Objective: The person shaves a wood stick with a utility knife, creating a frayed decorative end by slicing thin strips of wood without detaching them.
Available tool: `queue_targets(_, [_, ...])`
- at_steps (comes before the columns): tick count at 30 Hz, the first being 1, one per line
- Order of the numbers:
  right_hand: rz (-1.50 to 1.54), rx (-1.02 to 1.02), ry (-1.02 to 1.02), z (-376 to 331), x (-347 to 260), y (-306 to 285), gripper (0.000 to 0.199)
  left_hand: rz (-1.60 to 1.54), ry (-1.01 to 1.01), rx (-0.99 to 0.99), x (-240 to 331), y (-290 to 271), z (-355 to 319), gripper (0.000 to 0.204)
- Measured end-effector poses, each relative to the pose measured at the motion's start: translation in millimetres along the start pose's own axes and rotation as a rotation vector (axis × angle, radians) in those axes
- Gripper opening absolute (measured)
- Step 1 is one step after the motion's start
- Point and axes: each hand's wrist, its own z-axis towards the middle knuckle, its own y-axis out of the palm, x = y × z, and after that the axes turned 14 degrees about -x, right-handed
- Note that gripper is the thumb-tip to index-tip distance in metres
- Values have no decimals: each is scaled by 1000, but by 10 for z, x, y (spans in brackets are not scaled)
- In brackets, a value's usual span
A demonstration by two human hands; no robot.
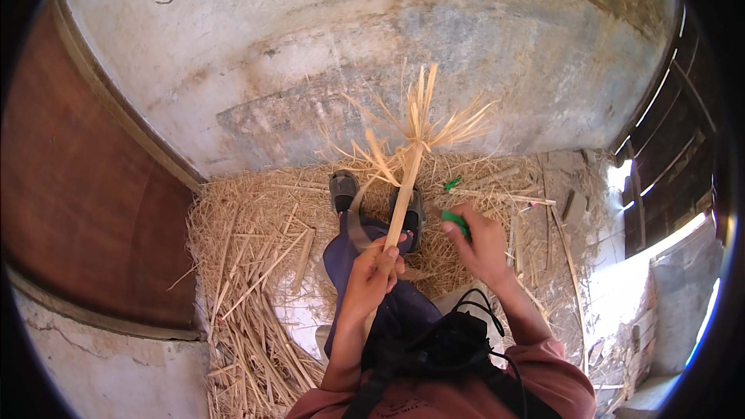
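My left hand is closed around the lower part of a pale wooden stick, perhaps bamboo. The stick tilts up and away from me, and its far end fans out into a brush of thin shavings. To the right of the stick, my right hand grips a tool with a green handle. The rest of that tool is not clear. Left of the stick, a blurred, curved, see-through band cannot be made out for certain.
Straw-like shavings cover the floor around my shoes. Long split strips lie heaped at the lower left. A small green piece lies beyond my right hand. A stained wall stands ahead, with a brown panel at left.
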Motion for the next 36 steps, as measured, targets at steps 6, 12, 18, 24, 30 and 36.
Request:
queue_targets(6, [-129, -6, -274, 37, -49, 198, 29, 69, 0, -20, -15, 71, 42, 31])
queue_targets(12, [-152, -30, -273, 64, 14, 247, 28, 124, -13, -12, 81, 128, -7, 28])
queue_targets(18, [-133, -39, -339, 34, 25, 278, 29, 349, 17, 37, 303, 241, -50, 23])
queue_targets(24, [-176, -28, -380, 22, -53, 264, 30, 336, 54, 80, 225, 204, -55, 26])
queue_targets(30, [-130, 10, -331, 50, -64, 252, 29, 441, 51, 151, 253, 261, -77, 29])
queue_targets(36, [-152, 16, -326, 94, -48, 190, 28, 456, 22, 187, 292, 305, -101, 29])
